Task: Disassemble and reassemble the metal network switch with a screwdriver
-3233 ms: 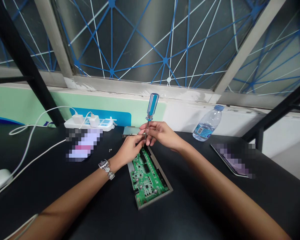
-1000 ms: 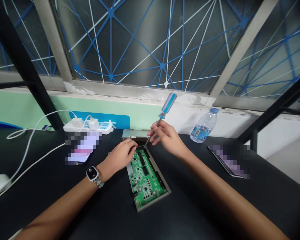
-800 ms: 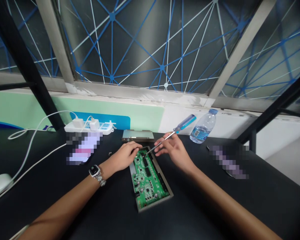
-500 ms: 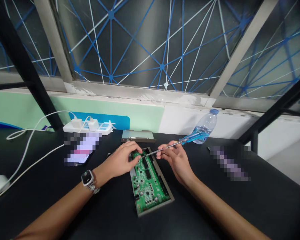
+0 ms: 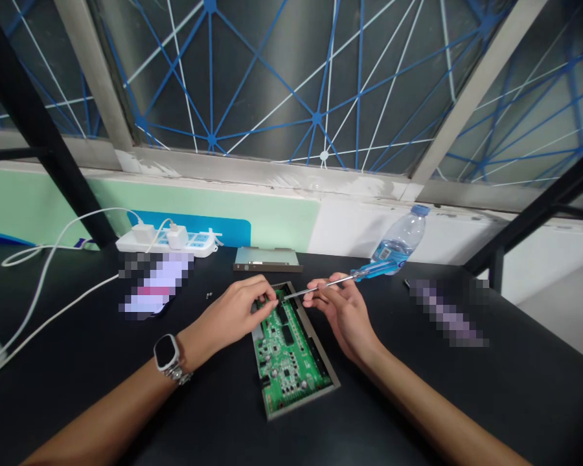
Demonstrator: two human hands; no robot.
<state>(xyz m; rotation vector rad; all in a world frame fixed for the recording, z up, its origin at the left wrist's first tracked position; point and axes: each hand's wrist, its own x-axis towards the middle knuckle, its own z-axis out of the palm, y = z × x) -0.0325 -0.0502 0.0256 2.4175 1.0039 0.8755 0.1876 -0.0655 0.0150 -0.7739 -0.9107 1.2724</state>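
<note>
A green circuit board (image 5: pixel 294 356) lies in a shallow metal case (image 5: pixel 334 378) on the black table. My right hand (image 5: pixel 342 314) holds a screwdriver (image 5: pixel 376 268) by its thin steel shaft, its clear blue handle pointing up to the right. The shaft slants down leftward to the far end of the board. Over that end is my left hand (image 5: pixel 233 307), thumb and fingertips pinched together beside the screwdriver's tip. Whatever sits between those fingers is too small to make out. A few tiny metal pieces, like screws (image 5: pixel 208 296), lie left of this hand.
Behind the board, a metal panel (image 5: pixel 267 257) lies near the wall. A white power strip (image 5: pixel 194 243) with plugs and cables stands at the back left, near a blurred phone (image 5: pixel 158 288). A water bottle (image 5: pixel 403 236) stands at the back right, near another blurred object (image 5: pixel 447 314).
The view has shifted slightly. The screwdriver's tip and my left fingertips remain close together over the far end of the board, and both hands keep nearly the same pose.
</note>
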